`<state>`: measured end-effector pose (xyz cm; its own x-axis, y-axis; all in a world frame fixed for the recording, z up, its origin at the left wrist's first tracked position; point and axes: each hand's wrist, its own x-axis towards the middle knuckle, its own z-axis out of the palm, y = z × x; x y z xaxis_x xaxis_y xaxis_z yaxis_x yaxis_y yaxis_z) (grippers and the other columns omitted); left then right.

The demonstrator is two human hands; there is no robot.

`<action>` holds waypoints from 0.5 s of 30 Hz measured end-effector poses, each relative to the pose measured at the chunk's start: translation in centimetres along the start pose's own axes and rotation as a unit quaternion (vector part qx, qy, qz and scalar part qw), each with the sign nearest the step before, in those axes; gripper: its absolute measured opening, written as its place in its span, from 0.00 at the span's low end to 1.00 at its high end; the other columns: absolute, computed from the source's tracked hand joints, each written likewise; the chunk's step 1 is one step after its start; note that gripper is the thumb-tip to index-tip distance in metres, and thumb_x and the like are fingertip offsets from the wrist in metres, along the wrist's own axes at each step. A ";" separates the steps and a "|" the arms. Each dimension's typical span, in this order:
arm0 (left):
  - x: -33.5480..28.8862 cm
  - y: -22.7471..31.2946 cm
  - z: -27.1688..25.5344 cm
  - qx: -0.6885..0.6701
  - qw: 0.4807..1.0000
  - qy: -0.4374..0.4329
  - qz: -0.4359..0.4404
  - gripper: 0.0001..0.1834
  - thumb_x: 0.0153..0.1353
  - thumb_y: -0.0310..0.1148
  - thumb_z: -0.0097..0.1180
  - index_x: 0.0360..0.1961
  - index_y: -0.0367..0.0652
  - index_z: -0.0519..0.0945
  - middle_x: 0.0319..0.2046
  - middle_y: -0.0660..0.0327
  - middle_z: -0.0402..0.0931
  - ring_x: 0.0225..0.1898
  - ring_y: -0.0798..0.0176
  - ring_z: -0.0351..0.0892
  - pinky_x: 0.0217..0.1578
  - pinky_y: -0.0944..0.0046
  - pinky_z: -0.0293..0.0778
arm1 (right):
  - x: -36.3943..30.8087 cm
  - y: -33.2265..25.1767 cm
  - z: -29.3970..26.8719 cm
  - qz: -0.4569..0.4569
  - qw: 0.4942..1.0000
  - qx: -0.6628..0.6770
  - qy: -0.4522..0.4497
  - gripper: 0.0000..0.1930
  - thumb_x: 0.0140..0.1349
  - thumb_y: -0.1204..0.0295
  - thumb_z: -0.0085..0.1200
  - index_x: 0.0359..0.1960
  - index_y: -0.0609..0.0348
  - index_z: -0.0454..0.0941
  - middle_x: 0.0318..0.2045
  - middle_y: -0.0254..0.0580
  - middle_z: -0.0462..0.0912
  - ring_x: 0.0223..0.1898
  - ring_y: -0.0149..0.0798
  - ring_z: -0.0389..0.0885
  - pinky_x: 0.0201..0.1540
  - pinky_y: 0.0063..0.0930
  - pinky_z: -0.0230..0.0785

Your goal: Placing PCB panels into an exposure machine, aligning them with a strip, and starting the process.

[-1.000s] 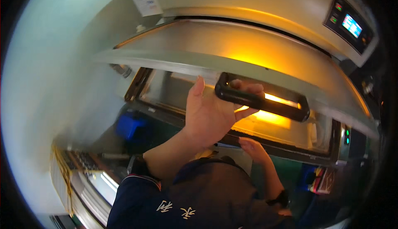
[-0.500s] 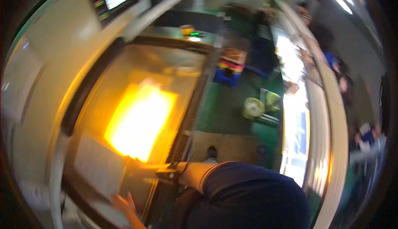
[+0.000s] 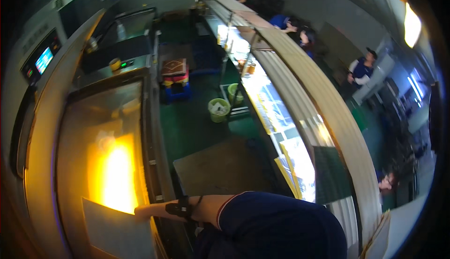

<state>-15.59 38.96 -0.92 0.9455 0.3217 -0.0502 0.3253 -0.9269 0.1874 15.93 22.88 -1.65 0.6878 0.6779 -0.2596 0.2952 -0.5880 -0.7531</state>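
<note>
A pale flat sheet (image 3: 117,231) with a straight edge lies tilted over the near end of a long framed machine bed (image 3: 70,132). My right hand (image 3: 142,213) is closed at the sheet's far right corner, its fingers partly lost in the glare. A dark band (image 3: 180,208) circles my right wrist. Just beyond the sheet, a bright yellow-orange glow (image 3: 117,174) shines from the bed. My left hand is out of view.
A control panel screen (image 3: 44,60) is at left. A yellow roll (image 3: 115,64) stands beyond the bed. Red and blue stacked trays (image 3: 176,78), a green bin (image 3: 219,110) and a lit workbench (image 3: 281,114) are to the right. Several people are beyond the bench's long beam (image 3: 318,99).
The view has swung right, so the machine bed sits further left. The sheet now shows in front of the glow, with my right hand at its corner. My left hand has left the picture.
</note>
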 end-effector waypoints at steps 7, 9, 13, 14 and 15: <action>-0.7 3.6 -0.4 0.569 0.809 0.134 0.068 0.46 0.68 0.68 0.28 0.74 0.42 0.54 0.74 0.50 0.48 0.73 0.37 0.46 0.68 0.35 0.47 | -24.7 6.7 -1.3 0.210 0.905 0.292 0.228 0.23 0.65 0.53 0.52 0.43 0.64 0.82 0.40 0.53 0.85 0.44 0.49 0.83 0.48 0.41 0.73; -1.1 4.7 -1.4 0.111 0.993 0.034 0.020 0.46 0.67 0.68 0.30 0.73 0.43 0.55 0.74 0.49 0.50 0.73 0.37 0.47 0.67 0.33 0.48 | -34.4 6.0 -3.1 0.245 0.860 0.337 0.295 0.23 0.65 0.52 0.54 0.45 0.63 0.81 0.38 0.50 0.84 0.42 0.43 0.82 0.45 0.38 0.73; -1.8 6.1 -2.7 0.105 0.991 0.058 0.051 0.46 0.66 0.69 0.33 0.73 0.46 0.56 0.74 0.50 0.50 0.72 0.36 0.49 0.66 0.32 0.49 | -52.3 3.2 -1.1 0.273 0.742 0.401 0.463 0.19 0.66 0.57 0.57 0.45 0.62 0.81 0.36 0.42 0.84 0.38 0.33 0.79 0.42 0.32 0.72; -1.9 6.2 -2.8 0.102 0.992 0.061 0.042 0.46 0.65 0.70 0.34 0.73 0.47 0.57 0.74 0.50 0.51 0.72 0.36 0.50 0.65 0.31 0.50 | -55.8 2.5 0.9 0.246 0.708 0.387 0.537 0.18 0.67 0.58 0.57 0.45 0.62 0.81 0.36 0.41 0.84 0.39 0.32 0.78 0.42 0.30 0.72; -1.9 6.3 -2.8 0.098 0.993 0.062 0.033 0.47 0.64 0.71 0.35 0.73 0.48 0.57 0.73 0.51 0.51 0.72 0.35 0.50 0.65 0.30 0.50 | -58.8 1.9 3.5 0.317 0.672 0.391 0.543 0.18 0.67 0.59 0.57 0.47 0.63 0.80 0.37 0.41 0.84 0.39 0.32 0.78 0.42 0.30 0.72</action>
<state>-15.43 33.07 3.08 0.9599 0.2686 0.0800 0.2701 -0.9628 -0.0090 -26.27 -16.59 10.12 0.7142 -0.5714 -0.4043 -0.4326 0.0937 -0.8967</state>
